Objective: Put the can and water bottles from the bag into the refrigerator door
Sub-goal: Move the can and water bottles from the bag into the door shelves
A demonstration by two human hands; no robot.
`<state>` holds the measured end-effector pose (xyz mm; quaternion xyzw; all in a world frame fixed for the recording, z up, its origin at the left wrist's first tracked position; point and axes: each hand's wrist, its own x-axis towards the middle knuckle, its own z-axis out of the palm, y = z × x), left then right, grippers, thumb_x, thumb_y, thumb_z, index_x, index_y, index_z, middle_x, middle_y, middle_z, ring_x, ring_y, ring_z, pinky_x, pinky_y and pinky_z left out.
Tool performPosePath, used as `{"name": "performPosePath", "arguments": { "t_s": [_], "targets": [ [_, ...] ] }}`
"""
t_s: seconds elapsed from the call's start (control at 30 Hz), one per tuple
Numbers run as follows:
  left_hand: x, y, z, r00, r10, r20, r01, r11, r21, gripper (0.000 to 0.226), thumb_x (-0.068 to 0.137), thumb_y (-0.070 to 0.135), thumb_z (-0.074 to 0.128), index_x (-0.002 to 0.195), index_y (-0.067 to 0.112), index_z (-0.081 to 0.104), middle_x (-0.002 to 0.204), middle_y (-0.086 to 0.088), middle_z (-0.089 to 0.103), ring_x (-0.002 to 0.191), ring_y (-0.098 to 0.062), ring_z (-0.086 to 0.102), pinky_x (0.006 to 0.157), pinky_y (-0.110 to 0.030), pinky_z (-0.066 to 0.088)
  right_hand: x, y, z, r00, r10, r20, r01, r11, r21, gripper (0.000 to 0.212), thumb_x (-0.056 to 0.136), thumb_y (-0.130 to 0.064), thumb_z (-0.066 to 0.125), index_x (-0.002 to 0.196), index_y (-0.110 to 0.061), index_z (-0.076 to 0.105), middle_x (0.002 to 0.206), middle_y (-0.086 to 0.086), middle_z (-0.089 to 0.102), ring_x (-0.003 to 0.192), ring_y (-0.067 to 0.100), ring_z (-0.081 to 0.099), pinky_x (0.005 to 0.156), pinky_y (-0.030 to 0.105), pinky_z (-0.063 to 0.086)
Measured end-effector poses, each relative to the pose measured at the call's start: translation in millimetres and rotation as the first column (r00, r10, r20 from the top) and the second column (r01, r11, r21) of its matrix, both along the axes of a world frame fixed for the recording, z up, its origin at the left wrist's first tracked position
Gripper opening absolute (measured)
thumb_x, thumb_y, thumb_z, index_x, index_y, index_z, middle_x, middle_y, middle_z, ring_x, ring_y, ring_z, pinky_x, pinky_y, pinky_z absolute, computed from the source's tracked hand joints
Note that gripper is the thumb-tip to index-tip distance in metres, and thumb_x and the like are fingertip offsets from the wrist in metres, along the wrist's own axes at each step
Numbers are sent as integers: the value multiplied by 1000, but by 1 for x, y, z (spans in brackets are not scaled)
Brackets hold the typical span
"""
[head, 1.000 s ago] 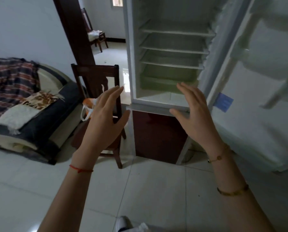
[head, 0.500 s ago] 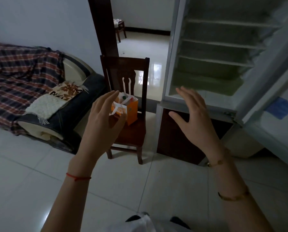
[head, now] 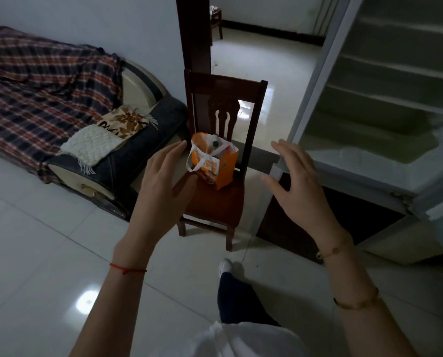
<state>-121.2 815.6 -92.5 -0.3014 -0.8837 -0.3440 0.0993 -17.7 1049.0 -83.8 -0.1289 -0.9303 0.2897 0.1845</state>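
An orange and white bag (head: 221,166) with white handles stands on the seat of a dark wooden chair (head: 215,202). A green bottle cap (head: 215,143) shows inside the bag; the rest of its contents is hidden. My left hand (head: 161,191) hovers just left of the bag with straight fingers, holding nothing. My right hand (head: 297,184) hangs to the right of the chair, fingers spread and empty. The refrigerator (head: 385,112) stands open at the right, its shelves bare; its door lies outside the view.
A sofa (head: 60,112) with a plaid blanket and cushions lies at the left. A dark wooden door post (head: 193,34) rises behind the chair. My leg and white shoe (head: 230,287) stand on the glossy tiled floor (head: 47,279).
The view has swung left and down, away from the refrigerator toward the chair. The bag has come fully into sight and both hands are nearer to it.
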Motion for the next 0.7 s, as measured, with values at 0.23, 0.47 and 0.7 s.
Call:
{"name": "performPosePath", "arguments": {
  "t_s": [0.23,0.47,0.7],
  "targets": [
    [-70,12,-14,999,41,32,-40,999,-10,63,93,23,63,150,18,38,152,-3,42,143,-18,35,113,-31,32,-81,14,-18,998,48,40,-47,998,-33,61,90,-32,57,146,-23,33,153,-4,28,144,12,23,117,39,29],
    [-163,42,-35,981,94,170,-84,994,-66,64,94,24,61,152,24,33,154,-1,39,143,-20,34,113,-35,32,-175,46,-36,993,62,97,-62,998,-8,60,91,-34,55,146,-25,32,153,-4,29,144,13,23,117,39,29],
    [-238,75,-75,937,181,298,-180,983,-33,57,95,22,58,149,17,40,150,-6,45,136,-24,43,109,-38,41,-260,76,-58,982,92,164,-86,995,-45,58,93,-29,57,145,-23,34,151,-4,31,142,12,26,112,31,31]
  ]
}}
